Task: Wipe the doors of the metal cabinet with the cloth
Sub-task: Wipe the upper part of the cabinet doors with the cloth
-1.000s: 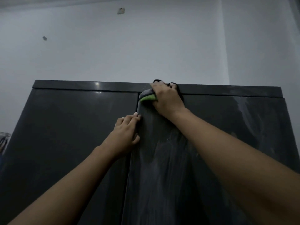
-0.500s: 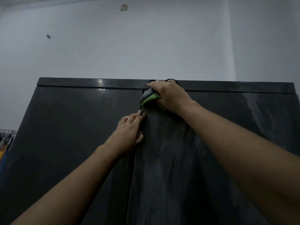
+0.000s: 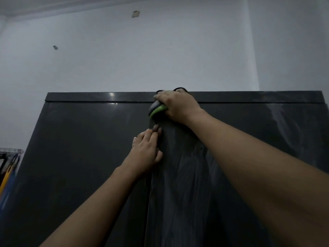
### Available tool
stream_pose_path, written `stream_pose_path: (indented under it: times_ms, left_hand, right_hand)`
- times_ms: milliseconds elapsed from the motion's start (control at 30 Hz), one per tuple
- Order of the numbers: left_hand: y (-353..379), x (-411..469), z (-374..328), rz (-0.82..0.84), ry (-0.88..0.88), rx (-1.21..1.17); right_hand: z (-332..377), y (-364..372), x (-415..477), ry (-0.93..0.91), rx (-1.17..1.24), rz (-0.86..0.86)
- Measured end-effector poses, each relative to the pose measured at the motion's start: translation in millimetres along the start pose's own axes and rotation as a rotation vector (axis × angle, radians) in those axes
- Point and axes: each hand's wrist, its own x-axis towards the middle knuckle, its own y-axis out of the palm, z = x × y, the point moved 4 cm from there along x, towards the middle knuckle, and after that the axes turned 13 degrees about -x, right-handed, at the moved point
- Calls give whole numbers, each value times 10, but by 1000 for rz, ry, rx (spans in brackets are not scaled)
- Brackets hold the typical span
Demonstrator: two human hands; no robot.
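One cloth, grey with a green edge and mostly hidden under the right hand gripping it, presses against the top of the seam of the metal cabinet. Two doors meet there: the left door and the right door, which looks streaked in the dim light. The left hand lies just below with straight fingers. Both doors are cut off below.

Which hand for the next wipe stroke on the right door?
Right. The right hand grips the cloth at the top of the right door; the left hand has no cloth and rests by the door seam.
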Motion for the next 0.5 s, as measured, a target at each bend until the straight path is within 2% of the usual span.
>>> stream_pose_path:
  times_ms: [67, 100, 233, 333, 433, 500]
  left_hand:
    - [-10, -11, 6, 11, -8, -5]
    - [-14, -18, 10, 15, -8, -4]
    - [-22, -25, 33, 1, 33, 5]
    - [-15, -39, 28, -12, 33, 29]
    - [14, -63, -4, -10, 14, 66]
    - [21, -63, -30, -14, 8, 92]
  right_hand:
    - [-29, 7, -55, 155, 29, -68]
    - [-25, 25, -80, 153, 29, -73]
    - [-120, -37, -234, -105, 87, 63]
    - [-298, -130, -454, -201, 123, 95]
    - [-578, -170, -744, -118, 140, 5]
    - [-815, -194, -919, 70, 153, -78]
